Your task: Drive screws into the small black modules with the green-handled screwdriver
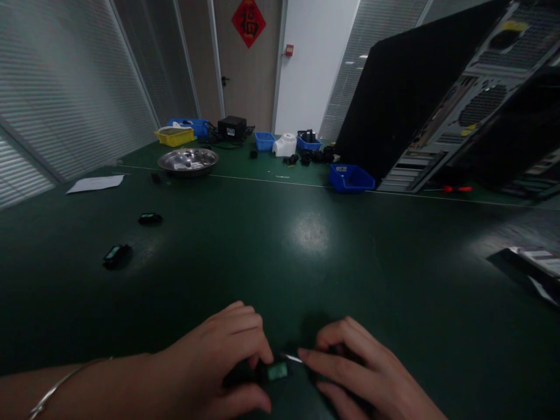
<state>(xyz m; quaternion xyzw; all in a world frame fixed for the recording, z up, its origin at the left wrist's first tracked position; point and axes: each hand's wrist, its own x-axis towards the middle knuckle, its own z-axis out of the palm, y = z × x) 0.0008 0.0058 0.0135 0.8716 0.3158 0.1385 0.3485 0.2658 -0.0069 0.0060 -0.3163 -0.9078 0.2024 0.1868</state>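
Fingers and thumb of my left hand (234,356) close around a small black device with a greenish rectangular face (277,371), low on the green table. Just to its right, my right hand (363,373) grips a thin, shiny metal tool (292,357) whose kind I cannot make out. The tool's visible end points left at the device's upper right edge; whether they touch I cannot tell. Most of the tool is hidden under my fingers. Two similar black devices lie apart to the left, one nearer (116,255) and one farther (150,218).
A metal bowl (188,170) with small parts, a yellow tray (175,137) and blue bins stand toward the back. Another blue bin (351,178) sits by a large computer case (406,87) at right. White paper (95,184) lies left, on the green table (271,251).
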